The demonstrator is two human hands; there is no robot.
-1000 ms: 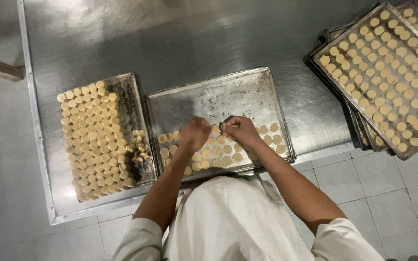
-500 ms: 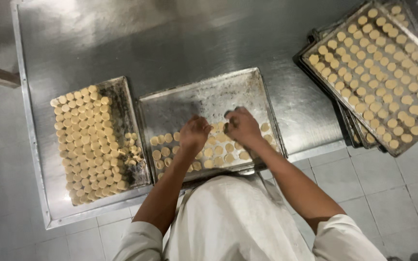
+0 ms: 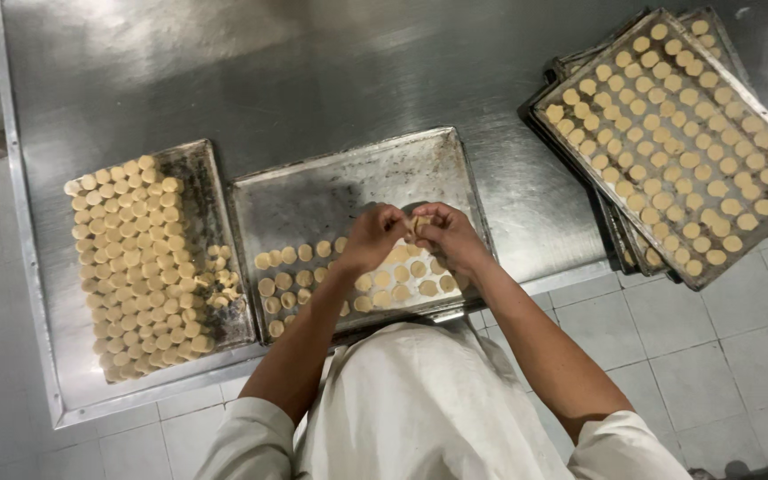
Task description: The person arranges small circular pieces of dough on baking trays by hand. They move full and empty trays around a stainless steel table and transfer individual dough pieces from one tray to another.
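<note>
Pinching dough piece point(image 3: 417, 224) – L hand point(image 3: 373, 236) + R hand point(image 3: 444, 235) grip | mid tray point(image 3: 348, 182) far half bare

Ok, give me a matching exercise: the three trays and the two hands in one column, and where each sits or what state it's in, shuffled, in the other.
1. left tray
2. middle tray
3. right tray
4. both hands (left hand, right hand)

A. partly filled, far half bare
B. together on one dough piece
C. tilted on a stack, evenly spaced rounds
D. tightly packed rounds

Pairs: 1-D, 2-A, 3-C, 4-B
</note>
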